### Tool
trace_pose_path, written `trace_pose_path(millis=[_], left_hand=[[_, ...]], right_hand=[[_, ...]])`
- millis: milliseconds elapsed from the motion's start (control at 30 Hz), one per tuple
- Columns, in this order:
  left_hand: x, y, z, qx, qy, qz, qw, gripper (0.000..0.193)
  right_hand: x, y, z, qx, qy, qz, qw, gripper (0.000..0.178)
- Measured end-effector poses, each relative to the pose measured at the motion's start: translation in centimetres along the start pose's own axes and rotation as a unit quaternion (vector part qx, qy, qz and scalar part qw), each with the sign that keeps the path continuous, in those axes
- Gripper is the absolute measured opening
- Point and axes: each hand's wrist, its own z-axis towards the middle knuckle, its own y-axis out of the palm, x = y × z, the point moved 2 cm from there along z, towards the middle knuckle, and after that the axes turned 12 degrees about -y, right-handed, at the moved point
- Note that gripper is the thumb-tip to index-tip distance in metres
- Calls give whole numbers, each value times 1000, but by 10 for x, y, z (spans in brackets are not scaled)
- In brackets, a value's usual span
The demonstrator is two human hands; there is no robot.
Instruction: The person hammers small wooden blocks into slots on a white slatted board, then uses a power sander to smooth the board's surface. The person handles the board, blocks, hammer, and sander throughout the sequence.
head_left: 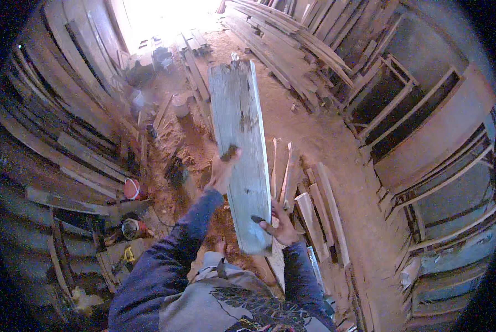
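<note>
From where I stand, the right hand (284,227) is nearest the body, clamped on the right edge of a weathered board (242,138) close to its near end. Farther along, the left hand (221,171) grips the opposite edge around the middle, thumb side up; I can't see its fingers underneath. The board lies lengthwise in front of the person, raised over the floor (342,149), its far end unsupported. As I judge it, that end could dip or twist if the left hand slipped, since the two grips sit unevenly along the length. The worn, split-looking wood near the far end might shed splinters into a palm sliding that way, and a careless swing to the right could knock the loose lengths lying beside it. Counting outward: two hands, one board, two slim pale sticks (285,174) just right of it, and at least three thicker lengths (334,213) beyond them. Over to the left I count one yellow object (129,254) too small to make out, one round container (130,228) and one red pail (132,189). Farther off, the planks (93,105) along the left wall and the timber pile (281,61) at the far right overlap too much to count, and one bright opening (168,19) glares at the back.
</note>
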Motion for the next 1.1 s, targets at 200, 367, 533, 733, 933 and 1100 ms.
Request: trace_pose_path(millis=[200,367,533,733,933,1100], left_hand=[[-52,4,-60,-18,-26,106,994,64],[-50,-14,-120,-41,165,122,978,70],[-58,-22,-129,-135,-87,-62,985,78],[-44,-15,-140,-133,275,98,947,78],[-53,-17,-149,-105,291,90,947,85],[-54,-25,-153,-105,319,188,923,84]], right_hand=[[-85,-32,8,235,-152,-4,960,88],[-174,-32,2,280,-303,-159,897,77],[-208,-26,-14,244,-312,-224,891,51],[-216,-21,-34,196,-316,-279,885,46],[-226,-22,-46,173,-311,-286,890,41],[-228,-26,-57,162,-300,-295,893,36]])
